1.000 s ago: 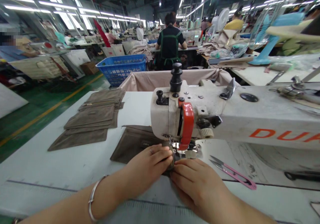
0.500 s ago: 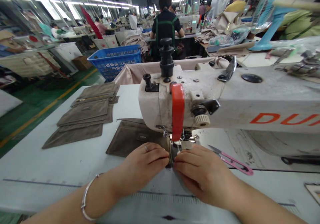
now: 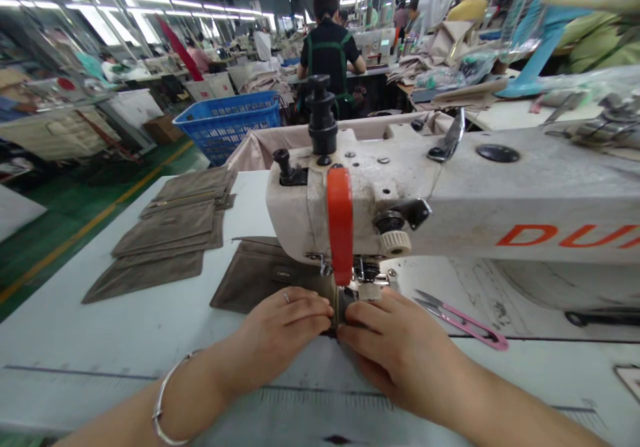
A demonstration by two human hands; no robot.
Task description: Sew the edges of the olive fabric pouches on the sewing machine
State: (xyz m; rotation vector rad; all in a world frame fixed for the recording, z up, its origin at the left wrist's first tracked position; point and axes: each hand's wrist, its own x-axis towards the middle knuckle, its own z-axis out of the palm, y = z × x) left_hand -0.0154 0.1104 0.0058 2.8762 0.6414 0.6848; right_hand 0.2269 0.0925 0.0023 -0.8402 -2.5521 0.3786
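Observation:
A brown fabric piece (image 3: 255, 275) with a small label lies under the head of a white sewing machine (image 3: 400, 197), by its red guard. My left hand (image 3: 280, 330), with a ring and a bracelet, pinches the near edge of this fabric just left of the needle. My right hand (image 3: 395, 350) pinches the same edge from the right, and the fingertips of both hands almost meet under the presser foot. The needle itself is mostly hidden behind the red guard.
A stack of brown fabric pieces (image 3: 170, 230) lies on the white table (image 3: 75, 340) to the left. Pink thread snips (image 3: 463, 319) lie right of my right hand. Beyond are a blue basket (image 3: 227, 124), a cloth-lined bin (image 3: 280, 142) and a person in black (image 3: 329, 47) seated at another station.
The camera view has shifted down and closer, so the machine head looms larger. Both hands stay pinched on the fabric edge under the presser foot, drawn slightly closer together.

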